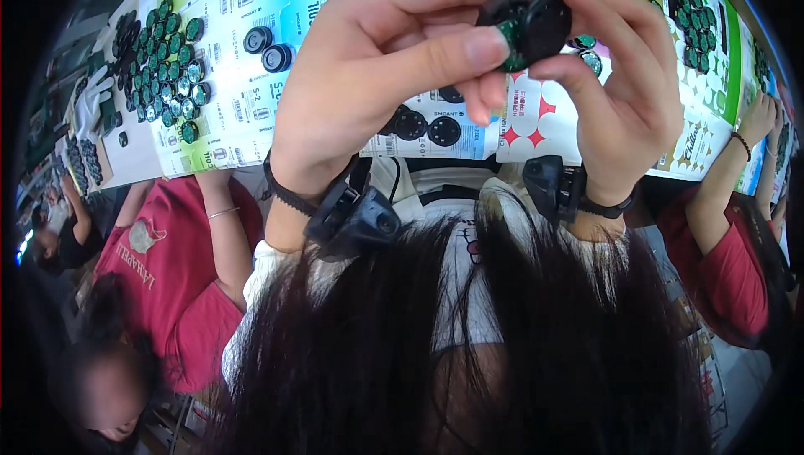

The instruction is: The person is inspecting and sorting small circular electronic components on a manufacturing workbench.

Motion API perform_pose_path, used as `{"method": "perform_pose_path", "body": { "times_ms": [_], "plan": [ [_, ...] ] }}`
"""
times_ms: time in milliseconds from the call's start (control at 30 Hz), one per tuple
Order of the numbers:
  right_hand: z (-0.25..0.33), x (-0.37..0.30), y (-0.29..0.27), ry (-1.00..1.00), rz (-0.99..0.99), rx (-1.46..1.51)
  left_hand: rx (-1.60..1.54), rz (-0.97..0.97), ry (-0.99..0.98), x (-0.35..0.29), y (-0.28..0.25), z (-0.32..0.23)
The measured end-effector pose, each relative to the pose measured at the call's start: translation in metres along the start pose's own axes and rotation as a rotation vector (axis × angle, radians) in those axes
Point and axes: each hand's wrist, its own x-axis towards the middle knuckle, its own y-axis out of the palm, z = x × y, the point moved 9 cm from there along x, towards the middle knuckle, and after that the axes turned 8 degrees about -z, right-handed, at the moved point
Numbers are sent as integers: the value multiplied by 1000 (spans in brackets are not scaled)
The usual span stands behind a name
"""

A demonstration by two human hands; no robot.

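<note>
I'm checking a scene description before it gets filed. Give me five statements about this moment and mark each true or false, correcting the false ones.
1. The left hand and the right hand hold dark round parts between them. True.
2. Both of the person's wrists are bare. False: each has a black device strapped to it.
3. A cluster of green-and-black round pieces lies to the left of the left hand. True.
4. The table under the hands is plain white. False: colourful printed sheets cover it.
5. The co-worker at the left wears a red top. True.
</note>
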Motion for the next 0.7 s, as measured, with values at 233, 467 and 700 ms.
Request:
{"method": "perform_pose_path", "body": {
  "times_ms": [233, 467, 700],
  "plan": [
    [26, 3, 5, -160, 95, -210, 145, 125, 14, -4, 4, 2],
    [22, 2, 7, -130, 115, -121, 182, 101, 64, -2, 3, 1],
    [26, 3, 9, -129, 136, -141, 211, 103, 54, -3, 3, -1]
  ]
}}
